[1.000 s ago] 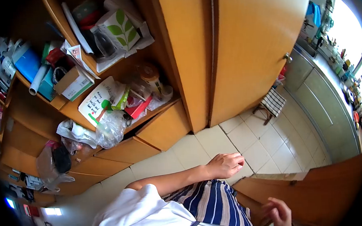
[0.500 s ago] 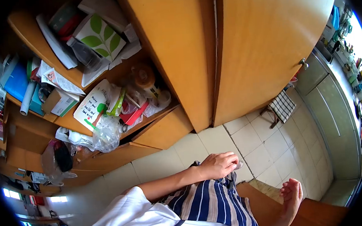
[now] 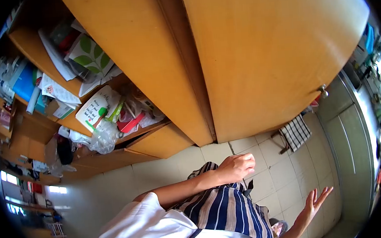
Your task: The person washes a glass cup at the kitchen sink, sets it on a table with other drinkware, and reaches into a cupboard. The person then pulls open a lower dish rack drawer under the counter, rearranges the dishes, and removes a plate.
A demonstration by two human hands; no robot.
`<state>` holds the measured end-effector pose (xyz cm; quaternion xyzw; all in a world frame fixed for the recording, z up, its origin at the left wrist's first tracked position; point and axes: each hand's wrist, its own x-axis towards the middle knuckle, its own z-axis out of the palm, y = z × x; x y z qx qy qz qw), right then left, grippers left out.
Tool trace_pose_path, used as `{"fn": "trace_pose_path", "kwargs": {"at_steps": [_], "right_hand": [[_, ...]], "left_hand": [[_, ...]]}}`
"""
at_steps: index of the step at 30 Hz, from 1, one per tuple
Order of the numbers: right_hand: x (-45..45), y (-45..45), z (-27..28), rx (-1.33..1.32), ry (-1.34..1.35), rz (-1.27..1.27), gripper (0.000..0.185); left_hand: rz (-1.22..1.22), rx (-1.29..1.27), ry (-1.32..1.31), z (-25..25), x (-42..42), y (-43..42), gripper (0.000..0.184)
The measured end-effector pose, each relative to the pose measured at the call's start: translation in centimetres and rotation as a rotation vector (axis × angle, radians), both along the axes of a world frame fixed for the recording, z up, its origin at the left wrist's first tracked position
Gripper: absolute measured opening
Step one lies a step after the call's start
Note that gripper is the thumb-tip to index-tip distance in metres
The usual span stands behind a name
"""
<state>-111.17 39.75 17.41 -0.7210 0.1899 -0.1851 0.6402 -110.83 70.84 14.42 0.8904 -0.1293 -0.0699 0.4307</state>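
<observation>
My left hand point(image 3: 235, 168) is held in front of my body, over the striped apron point(image 3: 219, 207), with its fingers curled closed and no object showing in them. My right hand point(image 3: 312, 204) is out to the lower right above the tiled floor point(image 3: 274, 175), its fingers spread and the palm bare. Neither hand touches anything. Below my right wrist, a foot in a shoe point(image 3: 278, 228) shows in part.
A wooden door point(image 3: 279, 59) with a metal knob point(image 3: 324, 93) stands ahead. Shelves to the left hold a leaf-patterned box point(image 3: 89, 55), plastic bags point(image 3: 103, 136) and papers. A stool with a checked cover point(image 3: 295, 133) and a kitchen counter point(image 3: 366, 102) are at the right.
The view has shifted forward, and the shelves have moved left. The wooden panel at the lower right has left the view. My right hand has come out from my body and its fingers have spread.
</observation>
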Motion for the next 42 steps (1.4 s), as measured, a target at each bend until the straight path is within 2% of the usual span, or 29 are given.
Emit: {"fn": "trace_pose_path", "kwargs": {"at_steps": [1,3,4,5,7,9,10,12,13,14,15,16,17,18,20,21,23,25,26,27,30,33,34,35,37,40,41,42], "right_hand": [[0.9,0.0,-0.4,0.008,0.003,0.021,0.053],[1.8,-0.5,-1.5,0.036,0.17,0.134,0.062],[2.2,-0.2,-1.7,0.035,0.173,0.148,0.062],[2.8,0.3,-1.8,0.038,0.23,0.227,0.06],[4.3,1.7,-2.2,0.033,0.277,0.343,0.059],[5.3,4.0,-3.1,0.04,0.29,0.404,0.057],[5.8,5.5,-3.1,0.044,0.289,0.418,0.054],[6.5,8.4,-3.0,0.02,0.276,0.466,0.054],[6.8,9.9,-3.0,0.0,0.269,0.495,0.054],[6.9,11.3,-2.9,-0.015,0.277,0.518,0.054],[7.1,12.9,-2.7,-0.019,0.27,0.533,0.054],[7.0,14.7,-2.4,-0.032,0.277,0.562,0.054],[6.9,16.3,-2.2,-0.046,0.285,0.591,0.055],[6.9,17.7,-2.0,-0.051,0.3,0.63,0.056],[6.8,20.1,-2.2,-0.048,0.298,0.669,0.056],[6.6,21.1,-2.2,-0.037,0.299,0.693,0.056],[6.1,23.2,-1.8,-0.031,0.281,0.7,0.056],[5.6,24.9,-1.7,-0.043,0.287,0.681,0.056],[5.1,25.7,-1.5,-0.045,0.287,0.678,0.056],[4.6,26.4,-1.3,-0.059,0.294,0.68,0.056],[3.5,27.4,-1.6,-0.07,0.31,0.661,0.056],[2.5,27.3,-1.9,-0.059,0.32,0.646,0.054],[2.3,27.2,-1.8,-0.084,0.339,0.622,0.053],[2.3,27.1,-1.8,-0.11,0.355,0.602,0.052],[2.6,26.8,-1.9,-0.102,0.36,0.609,0.051],[3.3,26.3,-1.8,-0.094,0.381,0.634,0.05],[4.0,26.1,-2.2,-0.085,0.368,0.66,0.05],[4.6,26.3,-2.4,-0.073,0.352,0.688,0.05]], "left_hand": [[0.021,0.008,0.003,-0.8,0.1,0.6,0.013],[0.179,0.022,-0.106,-2.2,-0.4,2.2,0.026],[0.208,0.075,-0.062,-1.8,-0.8,3.3,0.047],[0.291,0.076,0.054,-0.9,-1.2,4.3,0.054],[0.416,0.084,-0.125,-2.2,-2.6,7.5,0.049],[0.551,0.149,-0.071,-2.7,-4.6,11.4,0.042],[0.626,0.201,-0.149,-3.6,-5.8,13.6,0.033],[0.821,0.248,-0.069,-3.2,-7.8,17.6,0.026],[0.933,0.237,0.101,-2.5,-8.6,20.0,0.025],[1.047,0.223,0.116,-3.5,-9.7,22.7,0.025],[1.145,0.148,0.033,-4.7,-10.8,25.7,0.021],[1.282,0.085,0.087,-6.5,-11.9,29.4,0.022],[1.418,0.073,0.084,-5.6,-12.7,31.8,0.023],[1.495,-0.16,-0.021,-10.2,-14.7,37.1,0.025],[1.732,-0.354,0.034,-10.6,-17.1,42.9,0.032],[1.811,-0.395,-0.024,-10.7,-18.1,45.0,0.037],[1.775,-0.575,0.154,-10.4,-20.1,49.9,0.046],[1.947,-0.626,0.184,-10.3,-20.1,52.2,0.055],[2.005,-0.636,0.199,-12.0,-20.4,54.4,0.065],[2.0,-0.637,0.203,-13.6,-20.9,56.3,0.065],[1.975,-0.857,0.324,-14.7,-20.5,58.6,0.079],[2.034,-0.957,0.218,-17.7,-20.3,60.9,0.071],[2.019,-1.021,0.251,-17.5,-20.4,61.3,0.06],[2.015,-1.024,0.246,-17.3,-20.1,61.6,0.06],[2.108,-1.027,0.096,-17.1,-19.7,61.2,0.046],[2.116,-1.125,-0.115,-15.3,-19.8,59.3,0.028],[2.06,-1.189,-0.18,-14.0,-20.3,58.3,0.027],[2.088,-1.151,-0.185,-13.3,-20.6,58.6,0.024]]}}
